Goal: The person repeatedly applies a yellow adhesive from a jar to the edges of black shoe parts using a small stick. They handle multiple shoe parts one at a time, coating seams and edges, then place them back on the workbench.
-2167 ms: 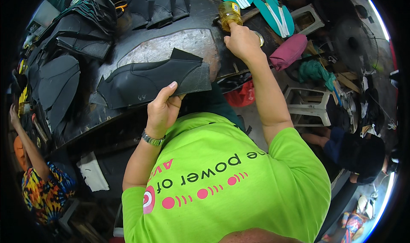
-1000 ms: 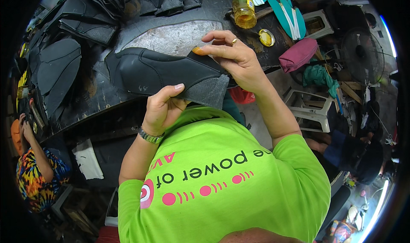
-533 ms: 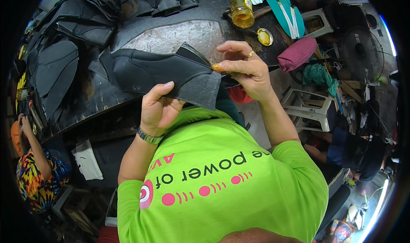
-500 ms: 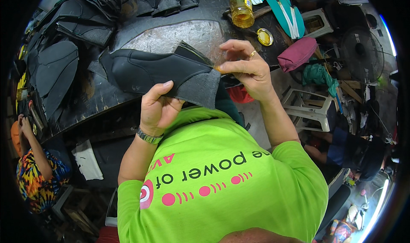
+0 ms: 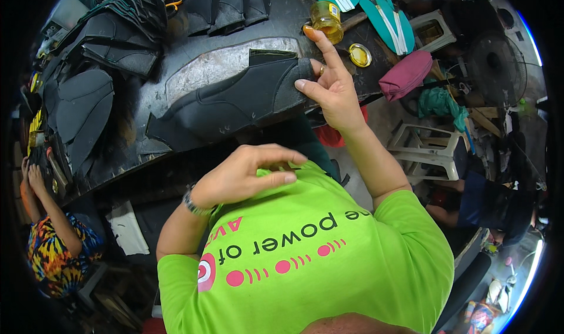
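- Background: a dark worktop (image 5: 128, 119) carries the work; a fan (image 5: 498, 66) and a white plastic stool (image 5: 426, 149) stand to the right.
- Black stitched upper (image 5: 235, 96): lies along the worktop's near edge, partly over a pale patch (image 5: 205, 64).
- Right hand (image 5: 332, 96): thumb on the upper's right end, other fingers curled behind it; it appears to pinch the end, though those fingers are partly hidden. The index finger is extended, its tip coated orange, near the jar.
- Left hand (image 5: 235, 175): holds nothing; thumb and fingers moderately spread, in front of the green shirt (image 5: 329, 263).
- Yellow glass jar (image 5: 326, 22): beyond the upper; its lid (image 5: 359, 55) lies near it.
- Black pieces (image 5: 126, 34): piled at upper left.
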Tool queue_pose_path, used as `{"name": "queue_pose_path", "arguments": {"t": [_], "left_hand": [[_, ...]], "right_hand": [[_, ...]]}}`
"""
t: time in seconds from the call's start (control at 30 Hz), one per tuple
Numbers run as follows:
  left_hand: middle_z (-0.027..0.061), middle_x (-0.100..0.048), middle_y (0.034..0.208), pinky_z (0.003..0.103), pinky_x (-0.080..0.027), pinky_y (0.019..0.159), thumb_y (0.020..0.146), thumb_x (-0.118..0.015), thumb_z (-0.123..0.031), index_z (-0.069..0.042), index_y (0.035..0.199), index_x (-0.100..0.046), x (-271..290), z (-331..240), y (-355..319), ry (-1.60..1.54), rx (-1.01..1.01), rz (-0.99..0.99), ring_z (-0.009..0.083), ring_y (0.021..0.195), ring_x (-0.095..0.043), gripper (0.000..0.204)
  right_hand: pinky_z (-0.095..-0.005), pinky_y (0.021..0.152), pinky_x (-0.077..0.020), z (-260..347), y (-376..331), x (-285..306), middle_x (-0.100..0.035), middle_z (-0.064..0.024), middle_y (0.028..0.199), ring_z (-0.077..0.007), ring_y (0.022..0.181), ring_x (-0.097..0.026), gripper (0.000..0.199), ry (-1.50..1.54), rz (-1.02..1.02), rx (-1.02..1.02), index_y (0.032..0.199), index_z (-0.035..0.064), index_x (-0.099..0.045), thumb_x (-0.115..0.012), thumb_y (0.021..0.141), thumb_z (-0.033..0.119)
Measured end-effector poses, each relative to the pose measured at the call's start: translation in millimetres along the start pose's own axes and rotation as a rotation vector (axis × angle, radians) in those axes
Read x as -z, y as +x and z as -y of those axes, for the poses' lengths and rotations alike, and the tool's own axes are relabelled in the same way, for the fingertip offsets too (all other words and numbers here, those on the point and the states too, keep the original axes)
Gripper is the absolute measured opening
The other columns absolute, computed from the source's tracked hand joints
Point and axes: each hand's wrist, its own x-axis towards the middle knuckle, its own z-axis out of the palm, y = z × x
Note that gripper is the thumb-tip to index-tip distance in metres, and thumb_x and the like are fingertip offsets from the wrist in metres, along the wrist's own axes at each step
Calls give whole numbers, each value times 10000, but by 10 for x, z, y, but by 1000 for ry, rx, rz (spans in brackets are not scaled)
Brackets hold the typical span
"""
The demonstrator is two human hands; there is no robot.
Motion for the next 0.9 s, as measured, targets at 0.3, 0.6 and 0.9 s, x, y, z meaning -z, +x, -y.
{"name": "queue_pose_path", "arguments": {"t": [0.3, 0.6, 0.9], "left_hand": [[83, -707, 1040, 297, -538, 776, 895, -748, -230, 22, 1227, -631, 881, -415, 27, 500, 52, -422, 151, 837, -667, 432], [0, -675, 1070, 201, -535, 787, 992, -643, -170, 38, 1285, -588, 895, -269, 51, -192, 118, -291, 28, 878, -625, 363], [11, -652, 1152, 209, -507, 890, 997, -645, -165, 34, 1335, -561, 888, -152, 13, -189, 67, -327, 41, 1004, -599, 401]], "right_hand": [[-365, 1162, -293, 89, 130, -31, -387, -49, 1580, -158, 1361, -447, 814, -167, 95, 106, 1569, 101, -325, -603, 833, -107], [-307, 933, -487, 58, 161, -36, -578, -101, 1212, -237, 1111, -589, 495, -843, 12, 482, 1302, 83, -673, -637, 838, -87], [-354, 814, -536, -61, 159, -93, -610, -111, 1179, -263, 906, -606, 512, -972, -51, 600, 1267, 150, -700, -691, 799, -59]]}}
